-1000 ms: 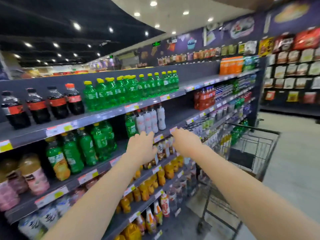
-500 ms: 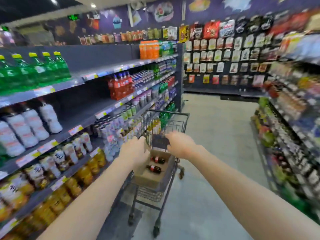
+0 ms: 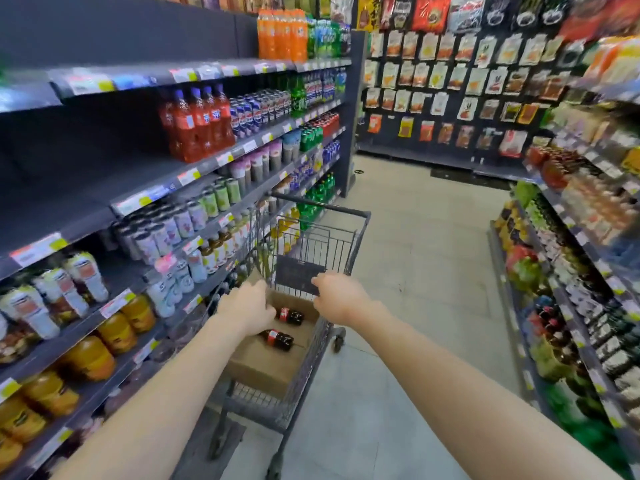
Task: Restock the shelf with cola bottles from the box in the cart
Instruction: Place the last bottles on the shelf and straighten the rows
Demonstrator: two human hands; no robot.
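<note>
Two cola bottles (image 3: 290,317) lie on their sides in the open cardboard box (image 3: 263,365) riding in the cart (image 3: 360,223). Their necks point toward the shelf side and their long axes run across the box from left to right. The left hand (image 3: 247,308) hovers over the box's left edge, fingers loosely extended and holding nothing, just beside the farther bottle's neck. The nearer bottle (image 3: 278,339) lies just beside its wrist. The right hand (image 3: 341,299), relaxed and empty, hangs by the cart's dark flap (image 3: 298,275), near the bottles' bases. The left hand looks better placed for a neck grip. Box walls and wire sides likely mean lifting straight up. The stocked shelves (image 3: 194,174) crowd the cart's left, with open aisle floor (image 3: 426,271) to its right.
</note>
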